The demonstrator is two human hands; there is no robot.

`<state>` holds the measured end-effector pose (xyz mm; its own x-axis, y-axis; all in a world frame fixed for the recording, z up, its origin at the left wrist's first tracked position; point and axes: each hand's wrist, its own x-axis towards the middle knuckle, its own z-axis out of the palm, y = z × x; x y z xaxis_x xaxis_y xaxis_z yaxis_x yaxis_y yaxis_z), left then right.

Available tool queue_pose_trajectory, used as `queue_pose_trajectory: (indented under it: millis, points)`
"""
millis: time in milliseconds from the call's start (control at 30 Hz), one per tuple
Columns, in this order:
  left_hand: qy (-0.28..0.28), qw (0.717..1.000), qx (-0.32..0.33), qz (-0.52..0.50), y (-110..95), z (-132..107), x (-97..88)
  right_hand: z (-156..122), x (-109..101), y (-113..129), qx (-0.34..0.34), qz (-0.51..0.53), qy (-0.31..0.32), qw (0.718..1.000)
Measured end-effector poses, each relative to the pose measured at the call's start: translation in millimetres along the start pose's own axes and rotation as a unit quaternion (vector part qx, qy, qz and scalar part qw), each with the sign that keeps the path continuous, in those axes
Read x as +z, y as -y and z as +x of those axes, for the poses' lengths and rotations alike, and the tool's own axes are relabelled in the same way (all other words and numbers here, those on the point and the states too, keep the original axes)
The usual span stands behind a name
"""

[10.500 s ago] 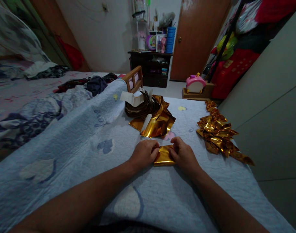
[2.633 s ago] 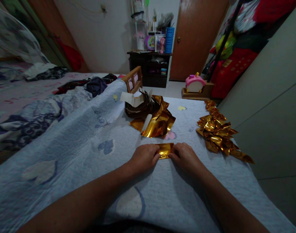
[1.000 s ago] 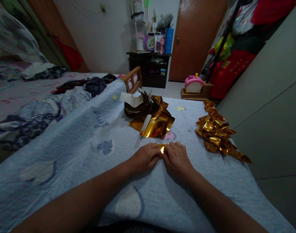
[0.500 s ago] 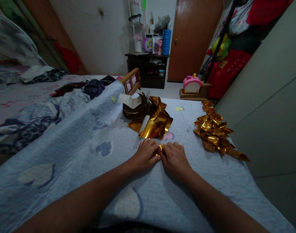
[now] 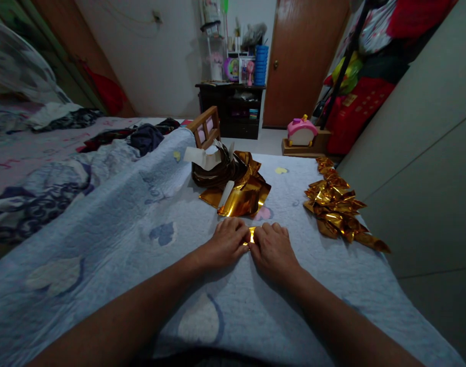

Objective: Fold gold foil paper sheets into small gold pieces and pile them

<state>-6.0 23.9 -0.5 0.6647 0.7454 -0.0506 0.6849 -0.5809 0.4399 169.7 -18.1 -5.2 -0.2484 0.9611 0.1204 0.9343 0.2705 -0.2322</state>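
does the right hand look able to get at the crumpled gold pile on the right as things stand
Probably yes: only the quilt shows between the right hand and the gold pile. But that hand is holding the gold sheet, so it would likely need to let go.

Dim light, stretched and perhaps blurred edges

gold foil (image 5: 251, 235) lies mostly covered on the quilt (image 5: 255, 321).

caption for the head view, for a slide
Left hand and right hand pinching a gold foil piece over a heart-patterned quilt.
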Motion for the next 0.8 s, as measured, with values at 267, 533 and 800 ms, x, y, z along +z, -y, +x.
queue_pose_trajectory:
  millis: [267, 533, 800]
  points:
    - [-0.003, 1.000, -0.023, -0.009, 0, 1, 2.0, -2, -2, -2, 0.011, -0.001, -0.015, 1.000]
    - [-0.006, 1.000, -0.020, -0.021, 0, -1, 0.4, -4, -4, -24, 0.011, -0.016, -0.027, 0.999]
    - [-0.013, 0.999, -0.021, -0.034, -2, -2, -1.4, -8, -3, -49, 0.012, -0.011, 0.000, 1.000]
